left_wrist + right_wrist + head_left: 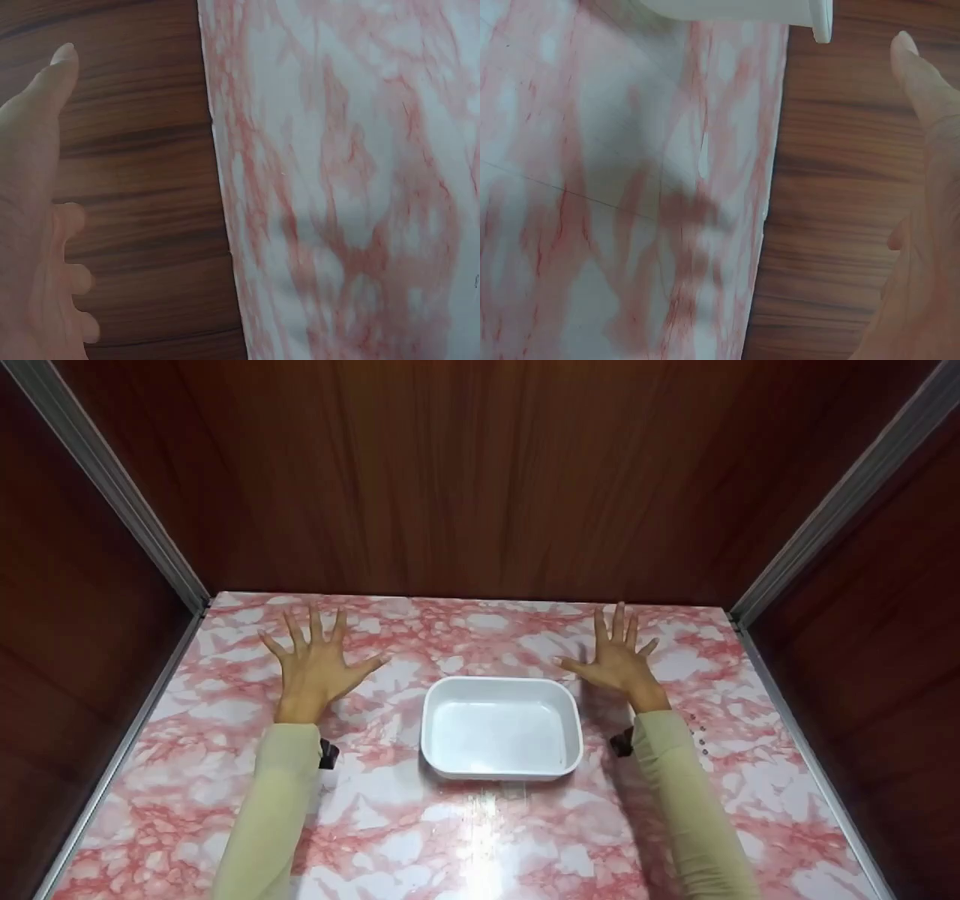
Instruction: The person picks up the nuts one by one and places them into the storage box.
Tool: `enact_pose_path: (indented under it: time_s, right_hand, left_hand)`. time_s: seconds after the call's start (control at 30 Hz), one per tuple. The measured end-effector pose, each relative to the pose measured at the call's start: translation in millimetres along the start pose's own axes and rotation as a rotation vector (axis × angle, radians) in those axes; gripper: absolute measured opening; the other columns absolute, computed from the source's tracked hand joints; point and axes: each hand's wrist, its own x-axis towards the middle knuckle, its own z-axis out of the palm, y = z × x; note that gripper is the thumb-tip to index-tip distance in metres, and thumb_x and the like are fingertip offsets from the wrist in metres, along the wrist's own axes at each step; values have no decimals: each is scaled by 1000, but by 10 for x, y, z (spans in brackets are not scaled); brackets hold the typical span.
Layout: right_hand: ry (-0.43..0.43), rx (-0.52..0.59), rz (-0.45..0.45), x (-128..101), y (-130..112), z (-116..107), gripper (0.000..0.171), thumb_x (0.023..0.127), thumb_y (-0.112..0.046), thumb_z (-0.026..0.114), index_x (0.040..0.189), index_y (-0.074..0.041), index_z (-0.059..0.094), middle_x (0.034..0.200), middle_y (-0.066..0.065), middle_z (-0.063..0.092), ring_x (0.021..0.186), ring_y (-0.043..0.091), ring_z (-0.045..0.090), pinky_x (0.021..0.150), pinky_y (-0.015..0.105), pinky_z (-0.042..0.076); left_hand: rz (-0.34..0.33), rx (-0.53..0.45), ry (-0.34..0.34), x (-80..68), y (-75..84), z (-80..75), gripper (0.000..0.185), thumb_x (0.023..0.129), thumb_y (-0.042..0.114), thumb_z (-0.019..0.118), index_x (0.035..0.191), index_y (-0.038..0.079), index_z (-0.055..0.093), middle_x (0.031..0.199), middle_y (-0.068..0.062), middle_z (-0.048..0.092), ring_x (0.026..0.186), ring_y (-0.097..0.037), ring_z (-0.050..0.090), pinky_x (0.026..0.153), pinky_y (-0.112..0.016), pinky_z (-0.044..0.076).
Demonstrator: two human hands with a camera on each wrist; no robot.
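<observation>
A white rectangular tub [501, 772] with rounded corners sits on the table between the two hands; nothing shows inside it. To its left, my left hand [315, 667] is spread with fingers and thumb straight, holding nothing. On the other side, my right hand [621, 664] is spread the same way, its thumb pointing toward the tub without touching it. The left wrist view shows the left hand [30, 202] at its left edge. In the right wrist view, part of the tub's rim [822, 21] appears at the top, with the right hand [930, 225] along the right edge.
The table [390, 840] has a red and white marbled surface. A dark wooden panel [480, 480] rises behind it, with side panels joined by metal strips [120, 480]. Several small dark specks [703, 741] lie beside the right forearm.
</observation>
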Motion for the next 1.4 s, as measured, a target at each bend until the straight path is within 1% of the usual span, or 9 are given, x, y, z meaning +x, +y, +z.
enact_pose_path:
  time_s: [0.13,0.27,0.37,0.47,0.6,0.73,0.87,1.03,1.4]
  right_hand:
    - [-2,29,-11,-38,24,-18,125,88,-79,58,169,-14,-11,172,22,-29,159,52,-22,112,91,-8]
    - [-1,63,-22,-99,21,-58,122,90,-74,61,170,-13,-9,173,25,-23,160,53,-20,112,91,-8]
    - [-4,77,-29,-153,15,-94,120,91,-69,64,170,-13,-8,174,25,-22,161,52,-19,111,92,-7]
    - [3,78,-40,-211,16,-133,120,91,-67,66,170,-13,-6,174,25,-19,161,51,-17,111,92,-7]
    - [24,73,-58,-295,28,-197,121,89,-71,67,171,-12,-1,176,25,-13,163,50,-13,115,89,-5]
    - [61,74,-82,-386,44,-264,125,84,-73,72,171,-11,6,177,25,-5,163,51,-4,122,83,4]
    - [87,93,-115,-478,48,-334,125,81,-71,77,171,-12,11,177,25,2,162,52,9,122,77,26]
    - [78,107,-163,-640,60,-408,117,86,-57,80,171,-14,13,178,22,6,160,51,23,114,72,42]
    - [167,108,-273,-1014,114,-458,78,91,-16,81,156,6,43,156,32,50,144,51,50,118,66,41]
  left_hand:
    - [27,-21,11,-12,51,-12,119,85,94,40,170,15,13,175,-27,1,158,-59,-12,122,-82,-7]
    - [73,-58,83,-27,111,6,108,93,77,53,166,1,26,173,-30,19,159,-59,12,126,-72,23]
    - [120,-66,172,-53,156,26,97,96,64,60,158,-7,38,162,-32,39,148,-53,41,109,-67,50]
    - [168,-68,247,-90,198,50,82,98,56,64,147,-9,53,143,-31,53,124,-47,58,88,-62,62]
    - [216,-122,281,-127,258,75,61,100,45,65,133,-6,66,130,-26,58,114,-44,63,82,-60,63]
    - [250,-236,250,-146,333,91,54,101,34,64,133,-9,65,140,-29,59,125,-48,62,100,-61,58]
    - [260,-332,191,-176,415,105,57,103,29,63,140,-14,58,152,-34,52,140,-49,54,118,-59,46]
    - [247,-387,138,-238,520,175,59,105,29,60,145,-13,54,157,-34,48,148,-47,47,122,-57,41]
    - [363,-337,295,-347,683,388,39,103,15,61,133,-10,67,140,-29,66,134,-45,63,114,-53,51]
